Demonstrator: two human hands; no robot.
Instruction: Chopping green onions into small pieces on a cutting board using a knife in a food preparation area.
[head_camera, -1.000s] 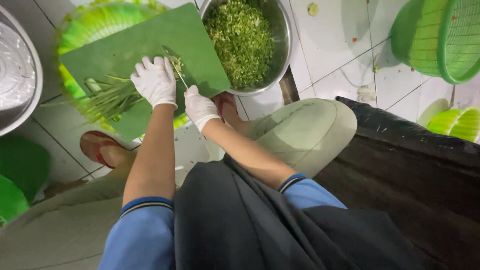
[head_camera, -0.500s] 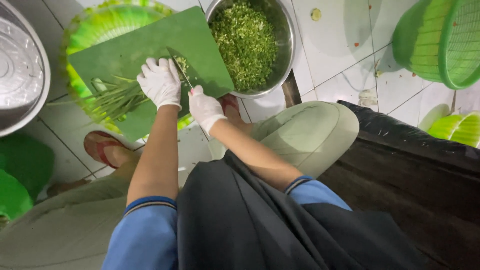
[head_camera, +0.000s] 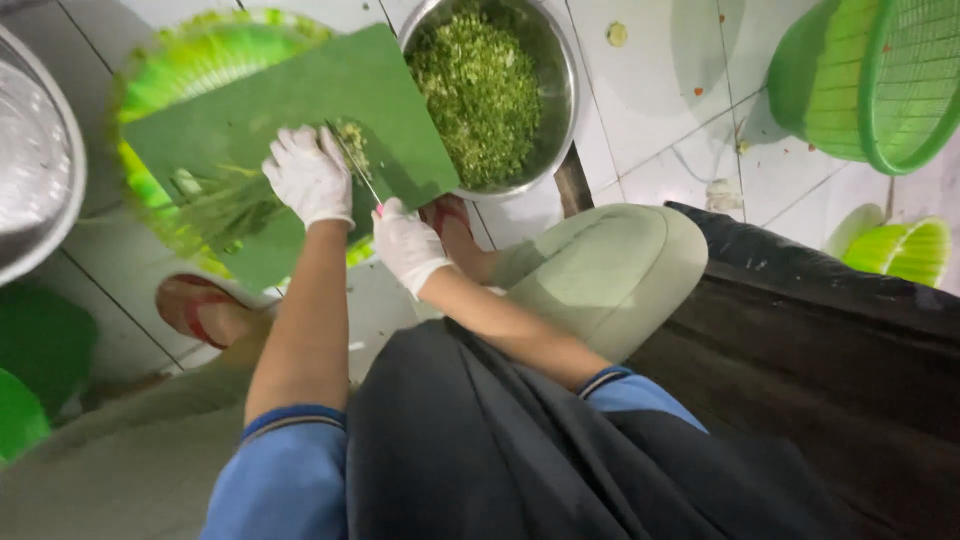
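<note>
Squatting over a tiled floor (head_camera: 660, 90), we see two white-gloved hands working on a green cutting board (head_camera: 300, 110) that rests across a green plastic basin (head_camera: 180, 50).

Left hand (head_camera: 308, 175): pressed down on a bundle of green stalks (head_camera: 215, 205), fingers curled together over the bundle's cut end. The stalks lie flat on the board, long axis running from about 9 o'clock to 3 o'clock, cut end toward the blade, loose leafy ends trailing toward 8 o'clock.

Right hand (head_camera: 408, 243): its grip is closed round the pink-tipped handle of a knife (head_camera: 355, 170). The thin blade runs from the hand up toward 11 o'clock, its edge on the board just beside the left fingertips. A small heap of chopped greens (head_camera: 352, 135) sits at the blade's far side.

Handling, as we judge it: stalks light, soft and limp, probably damp and a little slippery; they want a firm pinch near the cut end to stay bunched. Knife light and stiff, with a sharp edge close to the gloves; hold it by the handle only.

Around: steel bowl of chopped greens (head_camera: 490, 90) at 1 o'clock, touching the board's edge; another steel bowl (head_camera: 30, 170) at 9 o'clock; green mesh baskets (head_camera: 870, 70) at 2 o'clock; sandalled foot (head_camera: 200, 310) below the basin.
</note>
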